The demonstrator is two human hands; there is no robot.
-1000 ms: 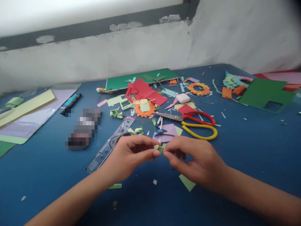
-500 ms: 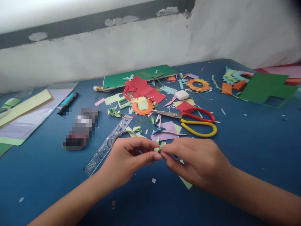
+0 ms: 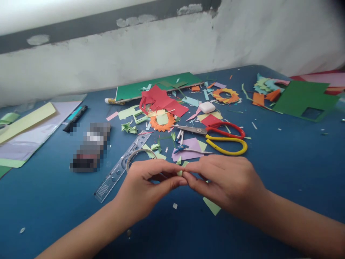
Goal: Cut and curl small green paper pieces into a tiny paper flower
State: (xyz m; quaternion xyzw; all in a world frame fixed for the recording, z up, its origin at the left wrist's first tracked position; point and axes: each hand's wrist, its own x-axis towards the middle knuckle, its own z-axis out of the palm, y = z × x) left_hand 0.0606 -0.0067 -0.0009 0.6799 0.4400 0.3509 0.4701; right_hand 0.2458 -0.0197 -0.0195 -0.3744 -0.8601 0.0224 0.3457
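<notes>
Between my two hands is a small folded piece of light green paper (image 3: 179, 173), mostly covered by fingertips. My left hand (image 3: 151, 183) pinches it from the left with thumb and forefinger. From the other side my right hand (image 3: 223, 180) closes its thumb and forefinger on the same piece, and the fingertips of both hands meet. Just beyond the hands lie a purple paper sheet (image 3: 192, 145) and a compass with a blue joint (image 3: 181, 148). A light green paper strip (image 3: 211, 205) rests partly beneath my right hand.
Scissors with red and yellow handles (image 3: 226, 138) lie beyond my right hand. A clear ruler (image 3: 118, 172) and a tape roll (image 3: 132, 155) are by my left wrist. Orange paper rings (image 3: 155, 124), red paper (image 3: 164, 102) and a green board (image 3: 159, 88) lie farther back.
My right hand's fingertips have moved in against the left ones, covering more of the green paper. The whole view has shifted slightly.
</notes>
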